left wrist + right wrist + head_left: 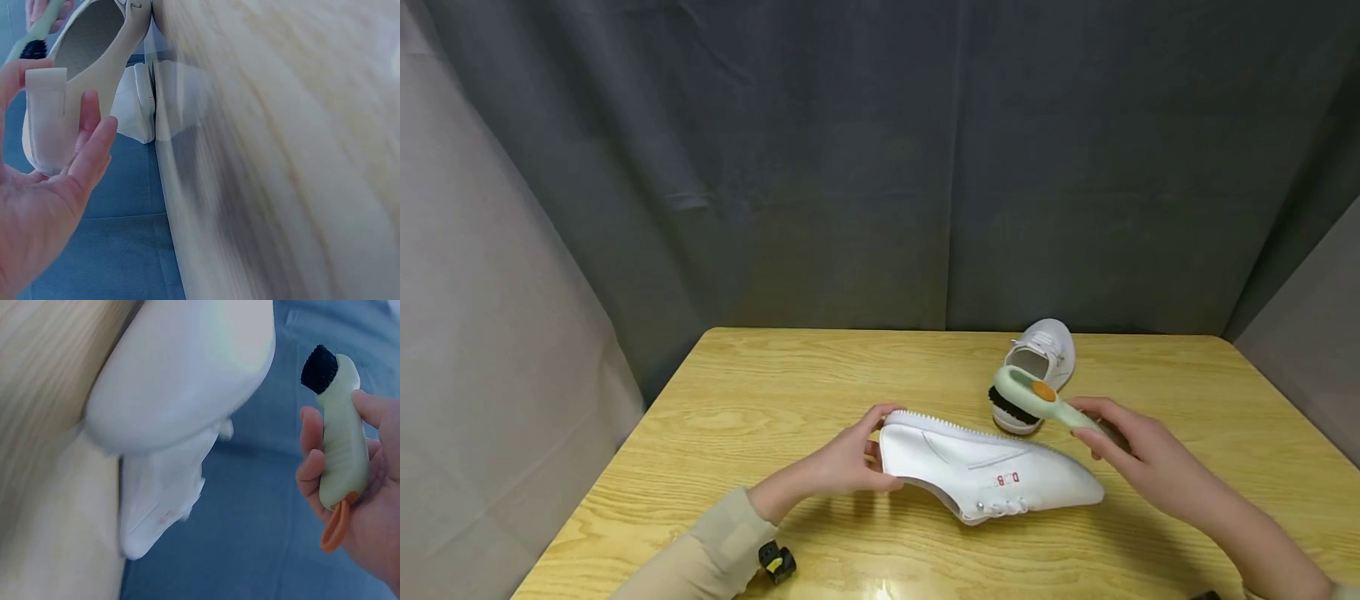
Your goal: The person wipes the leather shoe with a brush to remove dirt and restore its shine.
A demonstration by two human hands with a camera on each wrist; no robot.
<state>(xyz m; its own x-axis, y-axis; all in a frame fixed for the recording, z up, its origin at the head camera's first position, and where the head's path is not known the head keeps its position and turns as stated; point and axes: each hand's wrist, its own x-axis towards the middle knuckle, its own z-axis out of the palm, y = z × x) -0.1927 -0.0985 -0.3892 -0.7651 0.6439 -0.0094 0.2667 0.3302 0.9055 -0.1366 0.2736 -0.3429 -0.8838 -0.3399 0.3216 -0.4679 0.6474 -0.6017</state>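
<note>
A white shoe (985, 471) is turned on its side above the table, its sole edge facing up and away and red letters showing on its flank. My left hand (853, 454) grips it by the heel, thumb on one side and fingers on the other. In my right hand (1142, 450) is a pale green brush (1030, 396) with black bristles and an orange button; fingers and thumb wrap its handle. In the right wrist view an orange loop (336, 528) hangs from the handle's end. The brush head is above the shoe, apart from it, with the bristles facing left and down.
A second white shoe (1051, 346) stands upright on the wooden table (790, 367) behind the brush, partly hidden by it. Dark grey curtain (820, 167) hangs behind the table's far edge. Pale cloth (497, 333) hangs at the left.
</note>
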